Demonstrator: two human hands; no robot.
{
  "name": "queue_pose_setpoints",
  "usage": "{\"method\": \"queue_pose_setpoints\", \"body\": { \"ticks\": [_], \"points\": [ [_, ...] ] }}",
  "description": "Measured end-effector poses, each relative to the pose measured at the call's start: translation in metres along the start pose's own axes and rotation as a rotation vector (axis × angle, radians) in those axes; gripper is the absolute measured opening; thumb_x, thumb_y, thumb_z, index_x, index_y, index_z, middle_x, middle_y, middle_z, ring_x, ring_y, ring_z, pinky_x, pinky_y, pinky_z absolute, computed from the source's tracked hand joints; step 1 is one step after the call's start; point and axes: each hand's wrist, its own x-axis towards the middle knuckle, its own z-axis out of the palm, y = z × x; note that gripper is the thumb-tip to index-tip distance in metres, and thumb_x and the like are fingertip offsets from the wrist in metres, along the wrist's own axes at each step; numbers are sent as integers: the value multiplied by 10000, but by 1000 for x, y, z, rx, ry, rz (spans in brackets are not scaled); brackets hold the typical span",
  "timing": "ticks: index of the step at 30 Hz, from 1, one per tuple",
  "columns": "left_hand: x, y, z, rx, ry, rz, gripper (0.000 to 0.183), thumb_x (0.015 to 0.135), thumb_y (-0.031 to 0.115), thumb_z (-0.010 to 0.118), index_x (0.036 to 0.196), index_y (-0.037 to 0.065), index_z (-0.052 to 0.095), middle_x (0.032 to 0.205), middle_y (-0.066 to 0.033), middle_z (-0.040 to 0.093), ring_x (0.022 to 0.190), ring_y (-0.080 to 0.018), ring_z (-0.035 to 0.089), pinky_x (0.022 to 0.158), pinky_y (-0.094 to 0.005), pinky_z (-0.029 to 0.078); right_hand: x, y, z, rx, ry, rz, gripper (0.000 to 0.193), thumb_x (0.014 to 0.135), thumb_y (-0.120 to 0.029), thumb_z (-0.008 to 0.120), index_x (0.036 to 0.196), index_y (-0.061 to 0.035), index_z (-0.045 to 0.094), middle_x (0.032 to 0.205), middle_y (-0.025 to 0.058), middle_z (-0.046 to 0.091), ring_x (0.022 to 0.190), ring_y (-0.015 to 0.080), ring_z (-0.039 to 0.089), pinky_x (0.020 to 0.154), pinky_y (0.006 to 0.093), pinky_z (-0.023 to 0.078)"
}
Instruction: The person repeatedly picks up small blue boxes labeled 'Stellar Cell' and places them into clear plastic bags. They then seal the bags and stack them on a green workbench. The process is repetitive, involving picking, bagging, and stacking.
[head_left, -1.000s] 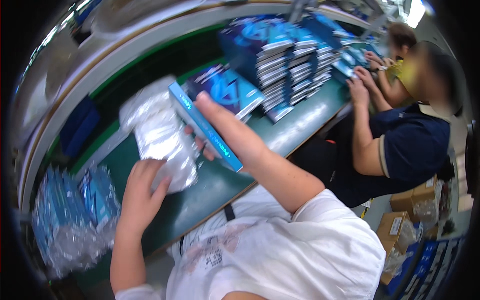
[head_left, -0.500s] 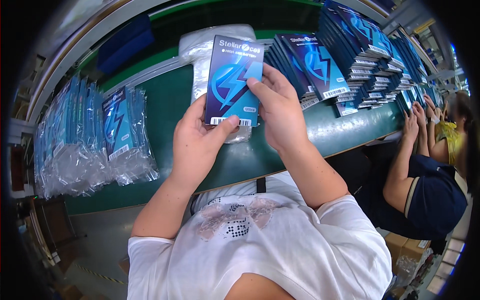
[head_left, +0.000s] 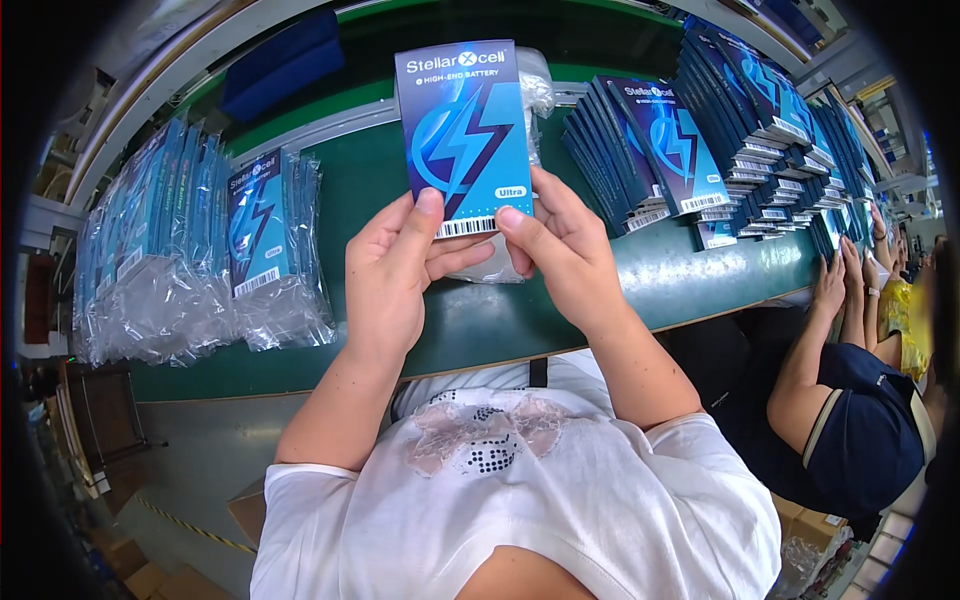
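Observation:
A flat blue battery box (head_left: 465,140) with a lightning design is held up in front of me, its printed face toward me. My left hand (head_left: 395,265) grips its lower left corner, thumb on the front and fingers beneath. On the lower right corner, my right hand (head_left: 560,240) pinches it with the thumb in front and fingers behind. Behind the box lies a pile of clear plastic bags (head_left: 532,90), mostly covered by the box and my hands.
Bagged battery boxes (head_left: 160,220) stand in a row at the left of the green table (head_left: 470,345). Tall stacks of unbagged boxes (head_left: 750,140) rise at the right. Beyond them are co-workers' hands (head_left: 835,275). A blue bin (head_left: 283,65) sits at the far left.
The box has come up closer and straightened. My right hand has slid from its right side down to the lower right corner; the left thumb now presses higher on the left edge.

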Motion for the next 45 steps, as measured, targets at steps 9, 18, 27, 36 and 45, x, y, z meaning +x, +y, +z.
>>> {"method": "queue_pose_setpoints", "body": {
  "ticks": [9, 18, 27, 36, 45],
  "points": [
    [-4, -12, 3, 220, -84, 144, 358, 947, 143, 505, 1231, -67, 452, 1096, -143, 595, 947, -200, 624, 800, -305, 531, -6, 3, -8, -88, 2, 1, 407, 941, -182, 505, 1277, 37, 435, 868, 48, 579, 673, 91, 543, 610, 231, 462],
    [-11, -4, -6, 566, -217, 85, 449, 900, 91, 571, 1296, -52, 412, 1041, -82, 584, 898, -141, 581, 799, -259, 458, 7, 14, -21, 395, 113, 0, 343, 895, -212, 603, 1097, 41, 489, 976, 94, 624, 837, 120, 620, 710, 258, 516],
    [17, 45, -13, 1369, -558, 316, 466, 685, 118, 706, 1130, 24, 607, 1195, -111, 546, 1146, -287, 469, 968, -367, 366, -6, 10, -41, 594, -13, 139, 397, 807, -67, 627, 1157, 6, 456, 1000, 100, 614, 827, 136, 640, 729, 263, 532],
    [34, 25, -26, 1550, -511, 472, 185, 730, -39, 570, 907, -16, 616, 923, -144, 572, 888, -317, 546, 786, -385, 433, -9, 20, -47, 771, -161, 218, 432, 906, -153, 567, 1273, 19, 418, 1083, 99, 616, 923, 129, 639, 799, 261, 528],
    [20, 28, -14, 1413, -506, 428, 242, 773, -58, 529, 1014, -35, 532, 982, -201, 559, 942, -378, 541, 832, -373, 434, -30, 27, -48, 825, -290, 264, 487, 865, -72, 591, 1295, 49, 399, 1110, 116, 619, 939, 143, 644, 817, 272, 532]
  ]
}}
